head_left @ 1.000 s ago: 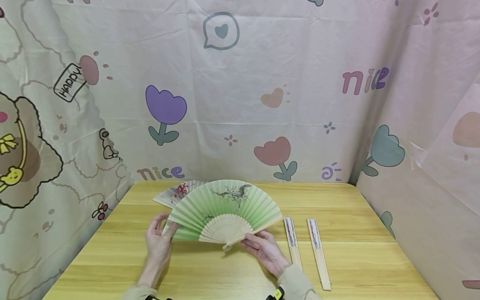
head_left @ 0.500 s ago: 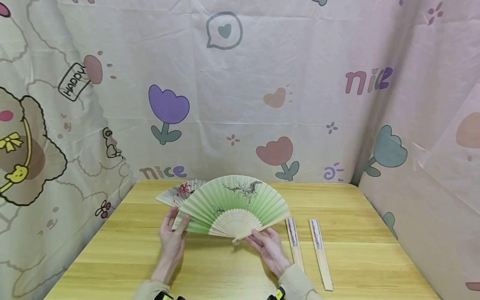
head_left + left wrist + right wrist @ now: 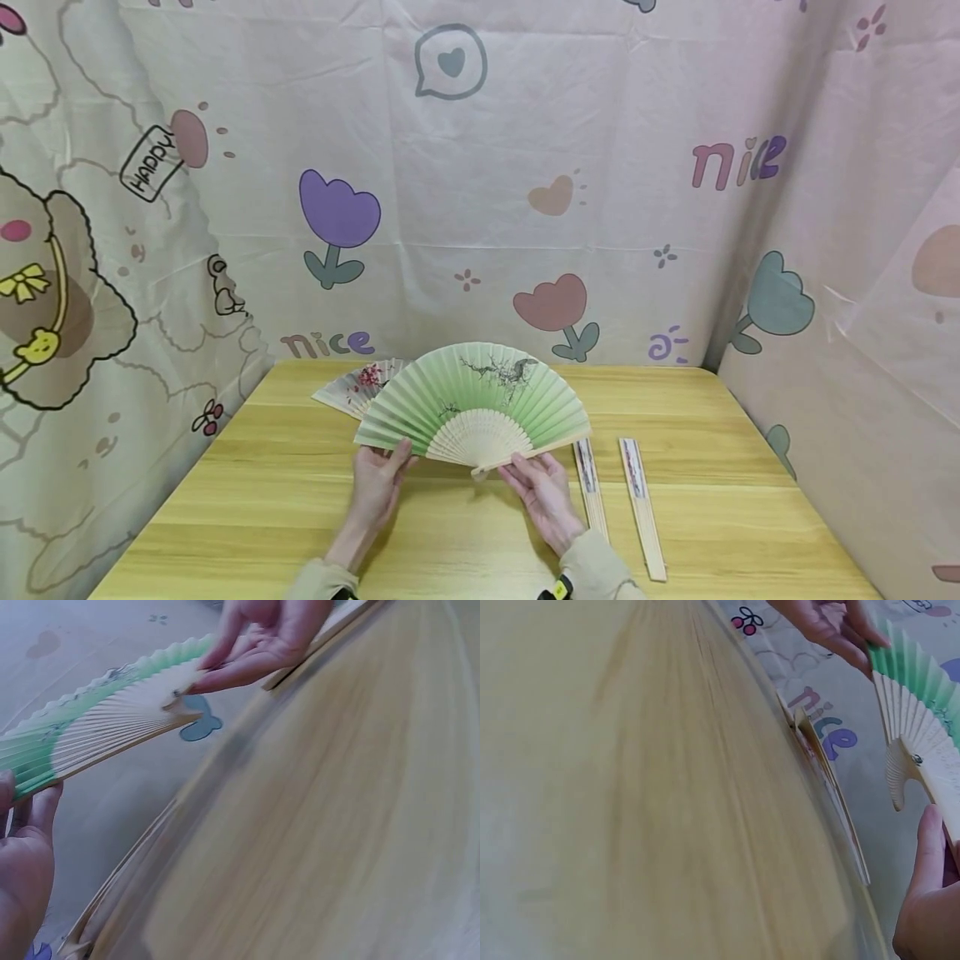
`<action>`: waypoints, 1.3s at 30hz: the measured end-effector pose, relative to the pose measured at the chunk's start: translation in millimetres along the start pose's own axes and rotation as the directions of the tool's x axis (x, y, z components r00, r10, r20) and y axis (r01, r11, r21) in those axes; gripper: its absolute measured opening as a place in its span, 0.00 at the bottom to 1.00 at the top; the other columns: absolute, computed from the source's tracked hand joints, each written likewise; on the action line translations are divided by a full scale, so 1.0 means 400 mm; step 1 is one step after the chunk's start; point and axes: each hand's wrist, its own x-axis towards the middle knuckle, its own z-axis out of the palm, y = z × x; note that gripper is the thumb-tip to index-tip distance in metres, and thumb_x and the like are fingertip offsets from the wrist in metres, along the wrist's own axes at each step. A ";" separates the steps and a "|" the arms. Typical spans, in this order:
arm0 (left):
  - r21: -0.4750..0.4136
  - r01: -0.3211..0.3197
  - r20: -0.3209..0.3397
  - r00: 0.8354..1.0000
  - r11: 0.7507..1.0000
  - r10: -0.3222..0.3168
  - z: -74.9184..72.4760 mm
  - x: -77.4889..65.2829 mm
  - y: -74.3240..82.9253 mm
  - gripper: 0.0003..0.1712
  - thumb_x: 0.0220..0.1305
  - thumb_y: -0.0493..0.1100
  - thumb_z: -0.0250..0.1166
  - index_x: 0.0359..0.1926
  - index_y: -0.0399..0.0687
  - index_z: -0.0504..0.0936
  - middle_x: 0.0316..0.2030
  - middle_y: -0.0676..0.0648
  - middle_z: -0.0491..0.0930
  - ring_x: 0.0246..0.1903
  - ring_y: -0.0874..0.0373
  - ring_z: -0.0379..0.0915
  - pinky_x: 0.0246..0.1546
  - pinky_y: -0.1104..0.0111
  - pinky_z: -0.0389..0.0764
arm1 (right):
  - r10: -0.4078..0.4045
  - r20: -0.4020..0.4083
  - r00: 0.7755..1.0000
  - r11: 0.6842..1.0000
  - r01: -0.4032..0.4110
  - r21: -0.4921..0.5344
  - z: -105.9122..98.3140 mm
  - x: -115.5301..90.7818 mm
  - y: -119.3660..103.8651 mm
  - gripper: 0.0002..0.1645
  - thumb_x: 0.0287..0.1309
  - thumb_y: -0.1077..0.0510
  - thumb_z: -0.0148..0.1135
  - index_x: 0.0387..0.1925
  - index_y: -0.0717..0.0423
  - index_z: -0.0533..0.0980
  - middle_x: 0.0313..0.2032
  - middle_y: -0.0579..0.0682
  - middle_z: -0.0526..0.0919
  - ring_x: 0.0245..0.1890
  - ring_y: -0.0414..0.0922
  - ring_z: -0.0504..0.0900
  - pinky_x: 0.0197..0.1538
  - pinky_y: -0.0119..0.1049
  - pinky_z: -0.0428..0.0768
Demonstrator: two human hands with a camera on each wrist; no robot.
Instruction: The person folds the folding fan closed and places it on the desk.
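Note:
A green folding fan (image 3: 465, 387) with a dark branch print is spread wide above the table, its pale ribs meeting at the bottom pivot. My left hand (image 3: 377, 483) pinches its left edge, thumb in front. By the right edge, close to the pivot, my right hand (image 3: 546, 500) holds the outer rib between thumb and fingers. In the left wrist view the green fan (image 3: 105, 720) stretches between both hands, clear of the tabletop. Behind it a white fan (image 3: 363, 383) with red blossoms lies spread on the table, partly hidden.
Two folded fans lie at the right: a nearer-to-hand folded fan (image 3: 591, 487) and another folded fan (image 3: 642, 508) beside it. The wooden table (image 3: 720, 467) ends at a printed cloth backdrop (image 3: 465, 167) behind, with cloth at both sides.
The green fan has risen a little and shifted right, turning more level. My left hand has moved right with its edge. My right hand keeps its hold and has moved only slightly.

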 end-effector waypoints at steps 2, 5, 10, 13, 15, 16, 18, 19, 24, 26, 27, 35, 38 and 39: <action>0.015 0.010 0.036 0.999 1.000 -0.010 0.007 -0.003 -0.009 0.24 0.71 0.25 0.53 0.64 0.45 0.67 0.51 0.52 0.83 0.44 0.62 0.84 0.48 0.73 0.89 | -0.010 -0.001 1.000 1.000 0.010 0.006 0.002 -0.001 0.000 0.31 0.69 0.70 0.53 0.70 0.67 0.58 0.42 0.50 0.88 0.44 0.42 0.89 0.59 0.37 0.88; 0.056 0.025 0.058 0.998 0.998 -0.028 0.019 -0.008 -0.019 0.23 0.70 0.26 0.55 0.62 0.44 0.69 0.51 0.53 0.83 0.47 0.62 0.84 0.53 0.70 0.88 | -0.017 -0.007 1.000 1.000 0.018 0.014 0.005 -0.003 -0.002 0.31 0.69 0.70 0.54 0.70 0.67 0.58 0.43 0.50 0.88 0.44 0.43 0.89 0.59 0.37 0.88; 0.055 0.035 0.064 0.997 0.998 -0.039 0.034 -0.011 -0.031 0.20 0.69 0.25 0.56 0.58 0.44 0.74 0.50 0.52 0.85 0.49 0.60 0.85 0.54 0.68 0.87 | -0.012 -0.028 1.000 1.000 0.013 0.024 0.012 -0.003 -0.007 0.31 0.69 0.70 0.54 0.70 0.66 0.58 0.43 0.50 0.88 0.45 0.43 0.90 0.59 0.38 0.88; 0.016 0.007 0.073 0.997 1.000 -0.008 0.040 -0.010 -0.035 0.22 0.68 0.23 0.56 0.55 0.48 0.78 0.48 0.51 0.86 0.47 0.60 0.86 0.52 0.69 0.89 | -0.010 -0.035 0.999 1.000 0.011 0.029 0.014 -0.004 -0.008 0.30 0.68 0.71 0.54 0.69 0.65 0.59 0.42 0.50 0.89 0.44 0.43 0.90 0.59 0.38 0.88; -0.002 -0.022 0.089 0.996 1.000 0.022 0.042 -0.010 -0.036 0.22 0.67 0.22 0.56 0.54 0.48 0.80 0.48 0.51 0.86 0.45 0.60 0.86 0.50 0.69 0.89 | -0.013 -0.033 0.999 1.000 0.014 0.027 0.014 -0.006 -0.008 0.28 0.68 0.71 0.54 0.68 0.65 0.61 0.42 0.50 0.89 0.44 0.43 0.90 0.58 0.37 0.88; -0.006 -0.033 0.096 0.995 0.999 0.034 0.043 -0.010 -0.037 0.23 0.67 0.21 0.56 0.53 0.48 0.80 0.47 0.50 0.86 0.44 0.60 0.86 0.49 0.69 0.90 | -0.013 -0.034 0.999 1.000 0.014 0.027 0.014 -0.007 -0.007 0.27 0.68 0.71 0.54 0.66 0.65 0.63 0.41 0.50 0.89 0.43 0.43 0.90 0.58 0.37 0.89; -0.004 -0.053 0.110 0.992 0.999 0.053 0.046 -0.010 -0.037 0.23 0.66 0.21 0.56 0.53 0.49 0.81 0.47 0.50 0.87 0.44 0.60 0.86 0.48 0.70 0.90 | -0.014 -0.037 0.999 1.000 0.014 0.025 0.014 -0.008 -0.006 0.24 0.67 0.72 0.55 0.63 0.64 0.66 0.40 0.50 0.88 0.43 0.43 0.90 0.57 0.37 0.89; -0.003 -0.063 0.115 0.991 0.998 0.063 0.047 -0.010 -0.037 0.24 0.66 0.21 0.56 0.53 0.49 0.81 0.47 0.50 0.87 0.44 0.60 0.86 0.48 0.69 0.90 | -0.015 -0.037 0.999 1.000 0.015 0.021 0.015 -0.009 -0.006 0.23 0.67 0.72 0.55 0.61 0.63 0.67 0.40 0.49 0.88 0.42 0.43 0.90 0.57 0.37 0.89; -0.014 -0.087 0.136 0.987 0.996 0.088 0.055 -0.007 -0.037 0.24 0.65 0.20 0.57 0.54 0.47 0.82 0.47 0.50 0.87 0.44 0.60 0.86 0.48 0.68 0.90 | -0.014 -0.034 0.999 1.000 0.014 -0.009 0.020 -0.013 -0.007 0.17 0.66 0.72 0.57 0.54 0.59 0.72 0.38 0.48 0.88 0.40 0.41 0.90 0.55 0.35 0.90; -0.018 -0.091 0.144 0.985 0.996 0.092 0.058 -0.006 -0.038 0.25 0.65 0.20 0.56 0.54 0.47 0.82 0.47 0.50 0.87 0.44 0.60 0.86 0.48 0.67 0.90 | -0.017 -0.030 0.999 1.000 0.016 -0.025 0.022 -0.013 -0.008 0.15 0.65 0.71 0.58 0.52 0.58 0.73 0.37 0.47 0.88 0.39 0.41 0.90 0.54 0.34 0.90; -0.026 -0.094 0.152 0.984 0.995 0.097 0.059 -0.006 -0.039 0.25 0.65 0.19 0.56 0.54 0.46 0.82 0.47 0.49 0.87 0.44 0.60 0.86 0.48 0.67 0.90 | -0.015 -0.034 0.999 0.999 0.014 -0.029 0.023 -0.014 -0.009 0.15 0.65 0.71 0.58 0.51 0.58 0.74 0.36 0.47 0.88 0.39 0.41 0.90 0.53 0.33 0.90; -0.084 -0.116 0.209 0.969 0.990 0.131 0.063 -0.002 -0.044 0.28 0.65 0.18 0.54 0.55 0.48 0.83 0.46 0.48 0.88 0.43 0.60 0.87 0.46 0.68 0.90 | -0.008 -0.043 0.999 0.999 0.006 -0.037 0.028 -0.017 -0.017 0.13 0.65 0.70 0.59 0.49 0.57 0.74 0.35 0.47 0.88 0.37 0.40 0.89 0.51 0.32 0.91; -0.104 -0.120 0.231 0.963 0.987 0.142 0.066 -0.001 -0.046 0.28 0.64 0.18 0.54 0.55 0.46 0.83 0.46 0.47 0.88 0.43 0.59 0.87 0.46 0.68 0.90 | -0.003 -0.034 0.999 0.999 0.002 -0.033 0.028 -0.018 -0.020 0.14 0.65 0.70 0.59 0.51 0.60 0.74 0.36 0.47 0.88 0.38 0.41 0.89 0.52 0.33 0.91; -0.107 -0.118 0.233 0.962 0.987 0.141 0.066 -0.001 -0.046 0.27 0.64 0.18 0.54 0.55 0.46 0.83 0.45 0.47 0.89 0.42 0.59 0.88 0.46 0.68 0.90 | 0.001 -0.032 0.999 1.000 -0.002 -0.030 0.028 -0.019 -0.020 0.15 0.65 0.70 0.59 0.52 0.60 0.74 0.36 0.47 0.88 0.38 0.41 0.89 0.53 0.33 0.91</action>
